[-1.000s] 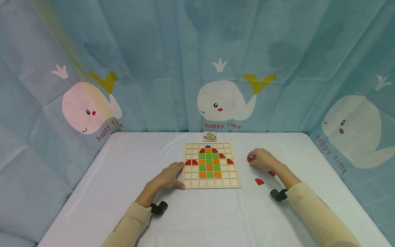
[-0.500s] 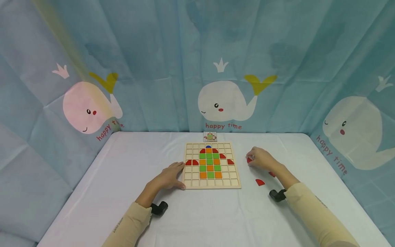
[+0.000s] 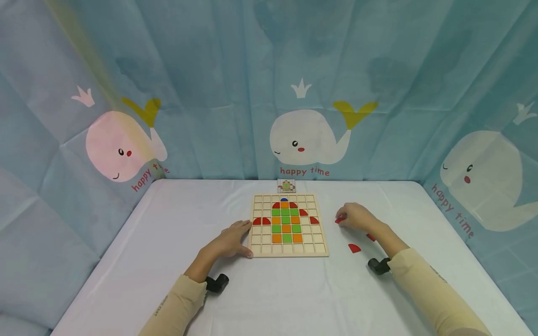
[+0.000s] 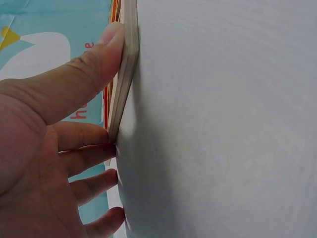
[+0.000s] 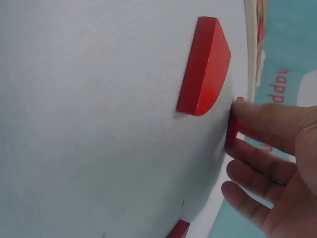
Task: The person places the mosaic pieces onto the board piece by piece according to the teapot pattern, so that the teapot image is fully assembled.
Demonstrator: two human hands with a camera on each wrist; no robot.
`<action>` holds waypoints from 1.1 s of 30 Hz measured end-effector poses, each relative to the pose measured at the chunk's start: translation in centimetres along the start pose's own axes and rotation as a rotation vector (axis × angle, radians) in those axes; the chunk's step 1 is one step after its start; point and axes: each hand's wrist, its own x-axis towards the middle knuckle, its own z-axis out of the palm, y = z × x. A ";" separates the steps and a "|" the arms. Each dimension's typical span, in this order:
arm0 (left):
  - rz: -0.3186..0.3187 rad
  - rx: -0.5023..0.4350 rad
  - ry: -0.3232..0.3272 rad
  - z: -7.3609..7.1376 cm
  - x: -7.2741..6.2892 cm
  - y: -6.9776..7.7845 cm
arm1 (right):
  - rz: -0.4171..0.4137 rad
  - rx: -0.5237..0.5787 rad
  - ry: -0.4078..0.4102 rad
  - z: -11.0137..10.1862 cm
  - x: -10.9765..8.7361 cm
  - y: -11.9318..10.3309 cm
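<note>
My left hand (image 3: 231, 240) rests at the near left corner of a wooden grid board (image 3: 260, 239). In the left wrist view its thumb (image 4: 94, 64) lies along one board edge and the fairly straight fingers touch around the corner. To the right of the board, my right hand (image 3: 356, 217) pinches a red quarter-circle tile (image 5: 232, 126) between thumb and fingertips, close over the cloth. Green (image 3: 286, 220) and orange tiles (image 3: 286, 228) fill the board's middle columns. Red quarter-circles (image 3: 257, 221) sit at both sides and near the top, below a blue tile (image 3: 284, 199).
Two loose red tiles lie on the white cloth near the right wrist, one nearer (image 3: 354, 248) and one partly behind the forearm (image 3: 371, 237). A small pattern card (image 3: 286, 186) lies behind the board. A blue whale-print curtain (image 3: 210, 140) surrounds the table.
The red tile has turned in my right fingers and now looks flatter, with the hand shifting only slightly. My left hand and the board stay in place.
</note>
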 end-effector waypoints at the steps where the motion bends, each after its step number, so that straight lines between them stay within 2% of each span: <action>1: -0.001 0.000 0.000 0.0 0.0 0.0 | 0.009 0.010 0.001 0.0 0.0 0.1; 6: 0.002 -0.005 0.001 0.0 -0.1 0.0 | 0.014 0.014 0.023 0.1 -0.1 0.3; 12: 0.008 -0.006 0.001 0.0 0.0 0.0 | -0.099 -0.033 0.013 -0.1 -0.2 0.2; 14: 0.008 -0.005 0.001 0.0 0.0 0.0 | -0.111 -0.049 0.011 -0.1 -0.3 0.1; 33: 0.001 0.000 -0.001 0.0 0.1 -0.1 | -0.063 -0.023 0.013 0.6 -0.2 0.3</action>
